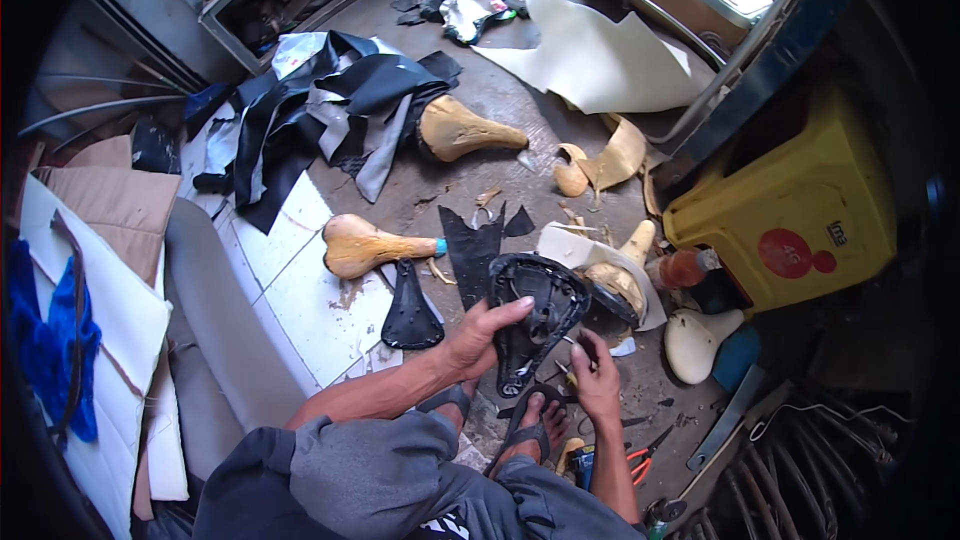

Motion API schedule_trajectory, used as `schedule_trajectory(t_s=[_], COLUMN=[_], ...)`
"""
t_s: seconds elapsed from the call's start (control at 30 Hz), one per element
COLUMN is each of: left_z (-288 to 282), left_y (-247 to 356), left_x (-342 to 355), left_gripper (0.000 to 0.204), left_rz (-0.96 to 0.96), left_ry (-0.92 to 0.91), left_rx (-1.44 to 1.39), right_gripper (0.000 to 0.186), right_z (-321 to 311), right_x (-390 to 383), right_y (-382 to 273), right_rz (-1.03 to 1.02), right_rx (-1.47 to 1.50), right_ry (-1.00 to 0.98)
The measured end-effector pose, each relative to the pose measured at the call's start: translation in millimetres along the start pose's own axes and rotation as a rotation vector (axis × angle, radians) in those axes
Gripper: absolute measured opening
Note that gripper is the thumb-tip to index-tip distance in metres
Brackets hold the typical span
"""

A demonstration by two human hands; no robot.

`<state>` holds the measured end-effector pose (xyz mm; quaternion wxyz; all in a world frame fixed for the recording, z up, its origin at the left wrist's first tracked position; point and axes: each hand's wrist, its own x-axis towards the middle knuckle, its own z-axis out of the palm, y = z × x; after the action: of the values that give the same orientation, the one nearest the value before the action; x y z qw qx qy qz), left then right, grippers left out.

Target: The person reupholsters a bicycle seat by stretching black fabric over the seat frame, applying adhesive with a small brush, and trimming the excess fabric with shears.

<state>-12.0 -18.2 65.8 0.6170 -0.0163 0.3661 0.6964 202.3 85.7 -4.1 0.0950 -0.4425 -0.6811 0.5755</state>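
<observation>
Head view:
- Knees point(400, 480) in grey cloth are filling the lower edge, with sandalled feet point(525, 430) just beyond.
- Left hand point(478, 340) is closing around the near left edge of the saddle point(535, 315), thumb lying across its underside.
- Right hand point(598, 380) is pinching a small tool point(568, 373) at the saddle's lower right rim; fingers curled tight.
- Saddle is standing tilted between both hands, underside showing, long axis running from its narrow nose near the feet up to its broad rear farther away. Left hand is bearing it; right is just touching.
- Pliers point(640, 460) are lying on the floor by the right forearm.
- Foam saddle forms point(365, 245) and black cover point(412, 312) are lying beyond, left.
- Yellow crate point(790, 210) is sitting right.
</observation>
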Motion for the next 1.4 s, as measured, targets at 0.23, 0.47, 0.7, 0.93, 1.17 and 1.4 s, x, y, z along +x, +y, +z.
schedule_trajectory(t_s=[0.23, 0.47, 0.7, 0.93, 1.17, 1.4], left_z=[-23.8, -203.4, -212.3, -115.7, -24.0, -1.0], left_y=[-0.4, 5.9, 8.9, 4.9, 26.6, -2.0], left_x=[0.9, 1.7, -5.2, 20.5, 30.7, 12.5], left_gripper=[0.072, 0.069, 0.047, 0.04, 0.057, 0.059], left_rz=[0.046, 0.424, -0.01, 0.272, 0.225, 0.177], left_ry=[-0.282, 0.909, 0.807, 0.396, 0.136, -0.358], left_rx=[0.494, 1.67, 1.613, 0.724, 0.098, -0.001], right_gripper=[0.055, 0.046, 0.056, 0.059, 0.06, 0.064], right_z=[17.3, 25.6, 20.4, 10.2, 3.2, 6.6], right_x=[-2.9, -21.6, -17.8, -13.6, -13.0, -6.2], right_y=[-39.5, -58.3, -56.3, -57.9, -59.5, -52.2], right_rz=[0.145, 0.172, 0.148, 0.1, 0.045, 0.04], right_rx=[0.731, 0.593, 0.557, 0.841, 1.047, 1.303], right_ry=[-0.289, -0.114, -0.145, -0.17, -0.142, -0.073])
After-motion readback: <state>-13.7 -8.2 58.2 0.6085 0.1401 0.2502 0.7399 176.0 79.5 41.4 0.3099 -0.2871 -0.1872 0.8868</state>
